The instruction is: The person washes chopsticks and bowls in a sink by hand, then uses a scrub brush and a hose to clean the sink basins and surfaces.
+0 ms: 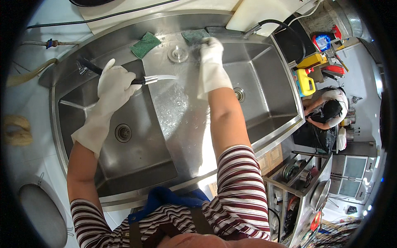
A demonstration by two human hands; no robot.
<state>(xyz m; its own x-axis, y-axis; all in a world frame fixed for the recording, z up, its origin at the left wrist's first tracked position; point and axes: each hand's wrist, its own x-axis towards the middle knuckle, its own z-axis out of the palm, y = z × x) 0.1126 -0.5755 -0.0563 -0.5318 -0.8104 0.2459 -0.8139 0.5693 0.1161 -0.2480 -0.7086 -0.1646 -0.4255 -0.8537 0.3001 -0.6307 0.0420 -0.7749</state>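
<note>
My left hand (116, 81), in a white rubber glove, grips a black faucet hose (136, 81) with a metal tip over the left basin (136, 152). Water streams from the tip onto the wet steel divider (173, 114). At the back of the divider is my right hand (212, 51), gloved alike and closed on a dark grey scourer (195, 48), blurred and partly hidden. A metal drain strainer (177, 54) sits just left of it. One green scouring pad (145, 45) lies by the back wall; another green pad (194, 34) is behind the scourer.
The right basin (273, 83) has a second faucet hose (299, 40) at its back corner. Beyond its right edge stands a yellow jug (305, 82). Another person (332, 108) bends over a black plastic bag (322, 139). A metal rack (297, 189) holds dishes at right.
</note>
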